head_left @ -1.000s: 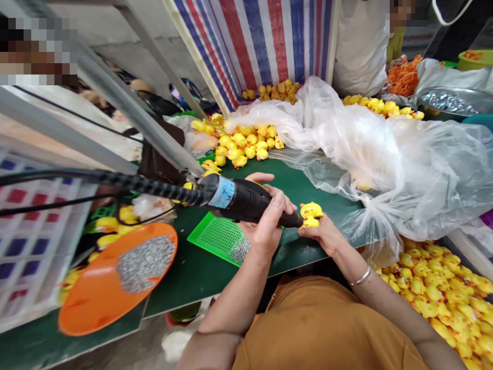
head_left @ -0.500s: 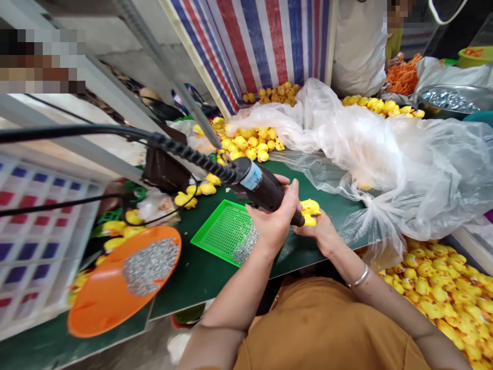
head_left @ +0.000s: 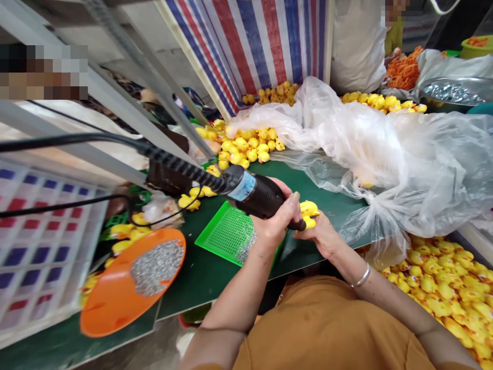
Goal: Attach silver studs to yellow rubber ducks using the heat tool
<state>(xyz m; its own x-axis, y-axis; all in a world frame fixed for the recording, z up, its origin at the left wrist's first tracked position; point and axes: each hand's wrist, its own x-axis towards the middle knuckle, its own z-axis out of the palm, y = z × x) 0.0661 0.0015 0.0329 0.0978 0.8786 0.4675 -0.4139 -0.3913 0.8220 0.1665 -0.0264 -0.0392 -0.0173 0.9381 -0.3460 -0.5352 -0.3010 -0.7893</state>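
My left hand (head_left: 278,222) is wrapped round a black electric screwdriver (head_left: 257,195) with a blue band and a coiled cable running off to the left. Its tip presses against a small yellow rubber duck (head_left: 308,211), which my right hand (head_left: 322,235) grips from below over the green table (head_left: 200,272). A silver bangle (head_left: 361,277) sits on my right wrist. Just below the tool lies a green perforated tray (head_left: 225,232) with a heap of small screws at its corner.
An orange dish (head_left: 115,295) of screws sits at the left. Yellow ducks are piled at the back (head_left: 246,146) and in a bin (head_left: 442,277) at the right. A big clear plastic bag (head_left: 389,154) spreads over the table's right. Another person (head_left: 358,41) stands behind.
The screwdriver's rear has swung up and then settled slightly; its tip stays on the duck. My view has shifted a little to the left, so the orange dish appears further right.
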